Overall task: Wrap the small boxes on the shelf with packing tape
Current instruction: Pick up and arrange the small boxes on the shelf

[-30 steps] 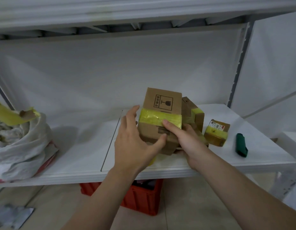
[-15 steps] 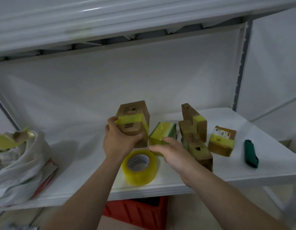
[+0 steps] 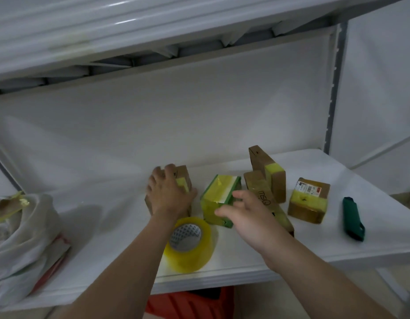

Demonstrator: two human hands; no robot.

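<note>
A brown cardboard box (image 3: pixel 184 178) banded with yellow tape stands on the white shelf (image 3: pixel 256 252). My left hand (image 3: pixel 168 195) grips it from above, fingers curled over its top. My right hand (image 3: pixel 247 214) hovers with spread fingers at the front right of a green box (image 3: pixel 219 195) covered in yellow tape; whether it touches is unclear. A yellow tape roll (image 3: pixel 190 246) lies near the shelf's front edge under my left wrist. To the right are a long flat box (image 3: pixel 260 188), an upright box (image 3: pixel 269 172) and a labelled small box (image 3: pixel 308 202).
A dark green utility knife (image 3: pixel 353 218) lies at the right end of the shelf. A white plastic bag (image 3: pixel 22 236) with tape scraps fills the left end. A red crate (image 3: pixel 190 303) sits below the shelf. An upper shelf hangs overhead.
My left hand carried the brown box left and set it down on the shelf. My right hand let go of it and moved over to the green box. The tape roll came into view.
</note>
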